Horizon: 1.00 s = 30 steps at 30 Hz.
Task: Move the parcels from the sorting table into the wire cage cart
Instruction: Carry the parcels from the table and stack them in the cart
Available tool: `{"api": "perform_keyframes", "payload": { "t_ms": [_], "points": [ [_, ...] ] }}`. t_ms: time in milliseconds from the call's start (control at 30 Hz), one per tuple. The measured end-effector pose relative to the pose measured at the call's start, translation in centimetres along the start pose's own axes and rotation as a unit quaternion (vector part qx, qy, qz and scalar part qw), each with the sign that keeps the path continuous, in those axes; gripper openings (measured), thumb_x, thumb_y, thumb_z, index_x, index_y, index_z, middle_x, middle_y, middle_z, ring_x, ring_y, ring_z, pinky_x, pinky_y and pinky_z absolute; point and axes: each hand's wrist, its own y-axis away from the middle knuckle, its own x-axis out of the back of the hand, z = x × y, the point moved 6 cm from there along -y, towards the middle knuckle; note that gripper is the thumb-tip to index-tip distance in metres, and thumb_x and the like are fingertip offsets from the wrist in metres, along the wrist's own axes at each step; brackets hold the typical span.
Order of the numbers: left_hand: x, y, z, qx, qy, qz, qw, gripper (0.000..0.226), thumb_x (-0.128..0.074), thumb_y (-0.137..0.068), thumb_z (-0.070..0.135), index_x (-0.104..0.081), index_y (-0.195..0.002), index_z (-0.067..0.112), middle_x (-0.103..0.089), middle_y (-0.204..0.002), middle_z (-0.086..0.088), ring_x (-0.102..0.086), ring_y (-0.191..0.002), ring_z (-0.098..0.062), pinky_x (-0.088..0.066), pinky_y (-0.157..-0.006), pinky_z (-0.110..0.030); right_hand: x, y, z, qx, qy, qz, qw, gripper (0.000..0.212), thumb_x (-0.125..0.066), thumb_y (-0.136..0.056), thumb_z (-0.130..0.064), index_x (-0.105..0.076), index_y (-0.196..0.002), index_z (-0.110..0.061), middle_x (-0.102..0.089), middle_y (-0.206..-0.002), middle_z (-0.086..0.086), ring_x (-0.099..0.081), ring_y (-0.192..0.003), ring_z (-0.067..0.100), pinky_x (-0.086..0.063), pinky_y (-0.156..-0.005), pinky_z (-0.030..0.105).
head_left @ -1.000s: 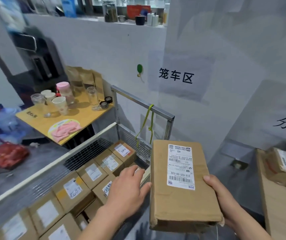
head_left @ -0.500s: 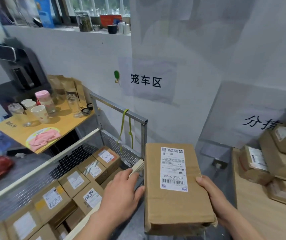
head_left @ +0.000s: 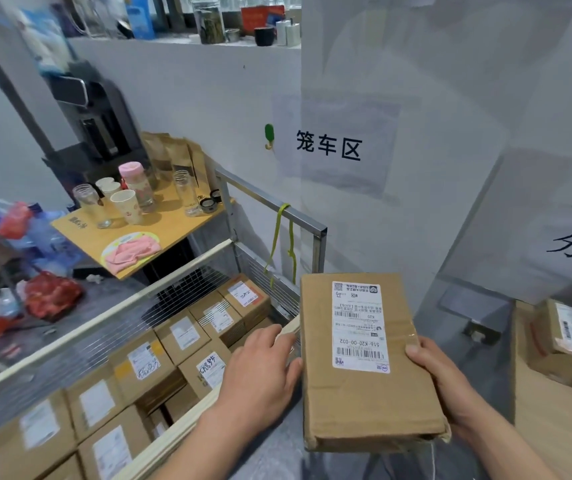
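I hold a flat brown cardboard parcel [head_left: 357,407] with a white shipping label at the lower centre. My left hand [head_left: 260,372] presses on its left edge, with fingers over the cart's cream rail. My right hand [head_left: 440,379] grips its right edge. The parcel hovers just right of the wire cage cart [head_left: 270,216], near the cart's corner post. Inside the cart lie several labelled cardboard parcels [head_left: 184,337], packed side by side. On the wooden sorting table [head_left: 554,434] at the far right sit more parcels [head_left: 568,341].
A wooden shelf [head_left: 80,230] behind the cart carries cups, glass jars and a pink cloth. A green strap [head_left: 279,237] hangs from the cart's top bar. White walls with paper signs stand close behind. Red and blue bags lie on the floor at left.
The view swung to the right and back again. The parcel stays in both hands beside the cart's corner, in nearly the same place.
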Motion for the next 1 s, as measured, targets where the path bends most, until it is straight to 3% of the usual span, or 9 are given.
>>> {"api": "perform_keyframes", "payload": {
  "t_ms": [167,300,433,633,767,900,1000],
  "points": [
    [0.4,0.4,-3.7,0.03,0.004,0.006,1.0,0.056,-0.036,-0.102,0.057,-0.035,-0.151,0.03,-0.029,-0.159,0.007,-0.025,-0.147,-0.015,-0.032,-0.117,-0.037,-3.1,-1.8,0.2,-0.01,0.006,-0.021,1.0,0.123,-0.095,-0.018,-0.062,-0.06,-0.123,-0.01,-0.074,-0.112,0.015,-0.071,-0.096,0.026,-0.053,-0.081,0.042],
    [0.8,1.0,-7.8,0.058,0.012,0.009,0.998,0.061,-0.037,-0.1,0.06,-0.032,-0.153,0.031,-0.028,-0.16,0.009,-0.023,-0.148,-0.014,-0.026,-0.121,-0.039,-7.0,-3.3,0.4,-0.023,0.001,-0.044,0.999,0.099,-0.088,-0.039,-0.048,-0.059,-0.124,-0.007,-0.07,-0.121,0.022,-0.068,-0.1,0.031,-0.053,-0.088,0.045],
    [1.3,1.3,-12.5,0.078,0.02,0.016,0.997,0.065,-0.035,-0.1,0.062,-0.03,-0.155,0.028,-0.029,-0.16,0.01,-0.019,-0.15,-0.016,-0.021,-0.123,-0.04,-11.5,-5.0,0.7,-0.028,0.016,-0.065,0.997,0.118,-0.096,-0.03,-0.06,-0.057,-0.128,-0.006,-0.068,-0.124,0.022,-0.065,-0.111,0.038,-0.046,-0.102,0.057],
    [2.8,1.6,-20.3,0.11,0.046,0.03,0.992,0.063,-0.036,-0.1,0.061,-0.032,-0.154,0.028,-0.032,-0.158,0.011,-0.023,-0.148,-0.014,-0.022,-0.122,-0.04,-19.5,-8.1,1.4,-0.033,0.021,-0.104,0.994,0.119,-0.098,-0.024,-0.058,-0.059,-0.124,-0.006,-0.068,-0.123,0.023,-0.062,-0.112,0.038,-0.039,-0.111,0.064],
    [4.3,1.7,-25.5,0.119,0.052,0.046,0.99,0.058,-0.038,-0.1,0.059,-0.036,-0.15,0.029,-0.035,-0.154,0.012,-0.027,-0.143,-0.011,-0.023,-0.119,-0.036,-24.9,-10.5,2.1,-0.034,0.028,-0.119,0.992,0.118,-0.098,-0.028,-0.057,-0.057,-0.127,-0.006,-0.065,-0.128,0.025,-0.058,-0.124,0.045,-0.037,-0.112,0.066],
    [4.9,2.2,-30.1,0.139,0.054,0.042,0.988,0.06,-0.038,-0.1,0.059,-0.032,-0.152,0.029,-0.034,-0.154,0.012,-0.025,-0.144,-0.013,-0.023,-0.12,-0.039,-29.6,-12.1,2.7,-0.029,0.053,-0.135,0.989,0.122,-0.097,-0.024,-0.06,-0.058,-0.125,-0.004,-0.067,-0.125,0.025,-0.063,-0.109,0.038,-0.041,-0.108,0.063],
    [5.4,2.9,-32.9,0.159,0.061,0.051,0.984,0.059,-0.039,-0.1,0.058,-0.033,-0.151,0.029,-0.034,-0.154,0.011,-0.024,-0.145,-0.014,-0.023,-0.12,-0.037,-32.7,-13.3,3.3,-0.035,0.066,-0.148,0.986,0.119,-0.097,-0.029,-0.058,-0.057,-0.128,-0.005,-0.068,-0.124,0.023,-0.063,-0.116,0.041,-0.041,-0.109,0.063]
  ]
}}
